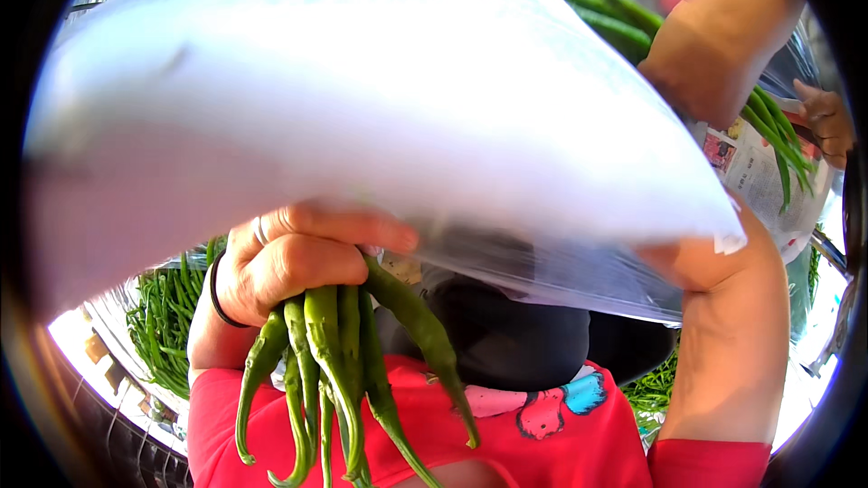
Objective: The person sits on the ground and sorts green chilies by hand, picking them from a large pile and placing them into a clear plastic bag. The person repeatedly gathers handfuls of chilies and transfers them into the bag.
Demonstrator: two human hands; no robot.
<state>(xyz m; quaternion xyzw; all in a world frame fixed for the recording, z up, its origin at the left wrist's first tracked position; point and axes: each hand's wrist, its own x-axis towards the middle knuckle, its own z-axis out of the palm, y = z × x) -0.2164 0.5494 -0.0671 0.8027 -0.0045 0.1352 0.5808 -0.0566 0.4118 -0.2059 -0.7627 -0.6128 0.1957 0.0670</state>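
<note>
My left hand (298, 258), with a ring on a finger and a black band at the wrist, is closed round a bunch of long green chili peppers (323, 334). Their curved tips hang down in front of the red shirt. A large white, partly see-through plastic bag or sheet (362, 117) spreads across the view just above this hand, blurred by motion. My right arm (732, 343) rises at the right and passes behind the sheet's lower corner. That sheet hides my right hand, so its fingers and anything they hold do not show.
Another person's arm (714, 45) reaches in at the upper right, and a hand (827, 122) shows at the right rim. Green peppers (615, 14) lie beyond the sheet. Printed newspaper (755, 167) lies below more peppers. A heap of thin green peppers (167, 325) is at the left.
</note>
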